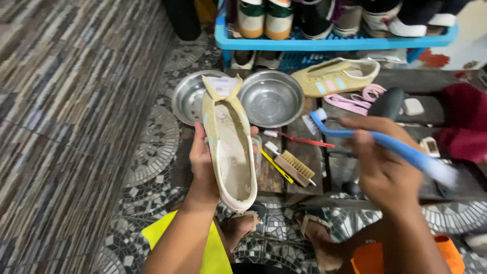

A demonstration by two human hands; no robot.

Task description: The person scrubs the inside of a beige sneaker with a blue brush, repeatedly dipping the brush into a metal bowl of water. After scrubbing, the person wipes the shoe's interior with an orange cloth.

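Note:
My left hand (203, 165) grips a pale yellow sneaker (229, 147) from its side, opening facing up, tongue pulled back toward the far end; the insole looks dirty. To the right, my right hand (383, 162) is closed around a blue long-handled brush (375, 138), whose white bristle head points left, near the sneaker but apart from it. The matching sneaker (335, 76) lies on its side on the dark low table beyond, with pink laces (355, 99) beside it.
Two steel bowls (271, 97) (188, 96) sit behind the held shoe. A wooden brush (295, 168), a red-handled toothbrush (304, 140) and a yellow one (276, 167) lie on the table. A blue shoe rack (335, 43) stands at the back; a dark red cloth (464, 122) lies right.

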